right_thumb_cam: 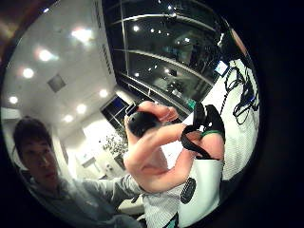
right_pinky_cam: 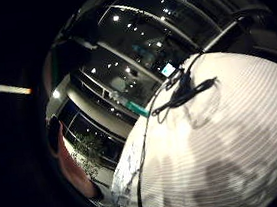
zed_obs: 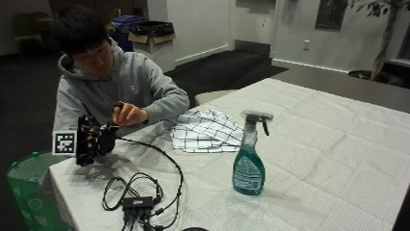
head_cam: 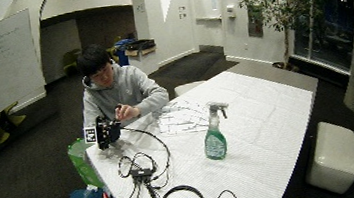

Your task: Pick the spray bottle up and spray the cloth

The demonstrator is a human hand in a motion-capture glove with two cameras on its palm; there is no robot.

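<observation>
A green spray bottle (zed_obs: 249,163) with a grey trigger head stands upright on the white table (zed_obs: 333,139), roughly at its middle. Beyond it, toward the person, a white cloth (zed_obs: 204,130) with black checks lies crumpled. My gloved right hand (zed_obs: 96,140) is raised at the table's near corner, well away from bottle and cloth, its fingers relaxed and holding nothing. The person's bare left hand (zed_obs: 128,114) is just beside it and pinches a small black object (right_thumb_cam: 141,122) in front of the palm. The little finger side palm view shows only tablecloth (right_pinky_cam: 223,144) and a cable.
Black cables and a small hub (zed_obs: 137,199) lie on the table between my hand and the bottle. A green bin (zed_obs: 25,187) stands below the table's corner. The table edge runs close under my hand. White stools (head_cam: 331,157) stand on the far side.
</observation>
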